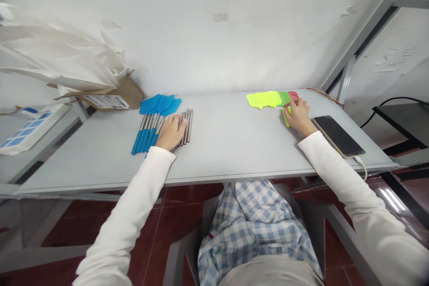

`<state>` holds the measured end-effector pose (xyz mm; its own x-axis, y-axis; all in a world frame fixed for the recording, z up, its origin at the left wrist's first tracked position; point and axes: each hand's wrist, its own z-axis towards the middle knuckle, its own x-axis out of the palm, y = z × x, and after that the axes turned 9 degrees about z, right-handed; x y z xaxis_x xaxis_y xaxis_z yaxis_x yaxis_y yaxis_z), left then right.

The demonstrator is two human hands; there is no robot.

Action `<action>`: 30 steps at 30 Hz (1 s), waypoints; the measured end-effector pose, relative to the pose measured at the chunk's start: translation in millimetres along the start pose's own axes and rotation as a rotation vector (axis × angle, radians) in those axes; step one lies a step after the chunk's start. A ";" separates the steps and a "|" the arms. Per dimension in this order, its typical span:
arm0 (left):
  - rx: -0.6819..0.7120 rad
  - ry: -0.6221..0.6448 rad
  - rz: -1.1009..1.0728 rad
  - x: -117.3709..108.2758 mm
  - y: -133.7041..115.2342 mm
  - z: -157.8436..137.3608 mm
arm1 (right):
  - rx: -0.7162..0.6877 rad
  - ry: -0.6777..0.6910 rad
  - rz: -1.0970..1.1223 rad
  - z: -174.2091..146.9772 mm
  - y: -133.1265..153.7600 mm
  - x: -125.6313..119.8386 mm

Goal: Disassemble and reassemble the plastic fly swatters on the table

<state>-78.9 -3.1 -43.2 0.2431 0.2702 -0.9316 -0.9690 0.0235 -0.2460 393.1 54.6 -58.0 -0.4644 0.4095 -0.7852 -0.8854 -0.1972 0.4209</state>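
Observation:
My left hand (172, 131) rests over a row of slim metal rods (188, 127), its fingers curled and closed onto one. Its fingertips are partly hidden. Left of it, several blue-headed swatters (152, 120) with metal shafts and blue grips lie side by side, some overlapping. At the right, my right hand (299, 116) has its fingers closed on a small yellow-green plastic piece (286, 117). Just behind that hand lie flat perforated swatter heads in a row: yellow-green ones (264, 99), a green one (284, 97) and a red one (293, 95), overlapping at their edges.
A smartphone (339, 135) with a white cable lies right of my right hand. An opened cardboard box (115, 96) stands at the table's back left, beside a blue-and-white box (33, 128). The grey table (221, 143) meets a white wall (217, 53).

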 end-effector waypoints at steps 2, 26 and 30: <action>-0.044 -0.045 0.096 -5.3 1.2 1.0 | -0.001 0.005 -0.003 -0.3 0.1 -0.4; -0.296 -0.009 0.273 -27.3 -47.4 -27.3 | -0.029 0.012 -0.012 -2.1 5.4 -1.7; -0.147 -0.091 0.143 -33.0 -63.5 -31.9 | -0.113 0.019 0.192 -9.3 34.1 -3.8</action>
<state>-24.0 -44.1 -5.4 0.0918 0.3468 -0.9334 -0.9747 -0.1604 -0.1554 364.5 38.1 -44.9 -0.6238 0.3385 -0.7044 -0.7767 -0.3688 0.5106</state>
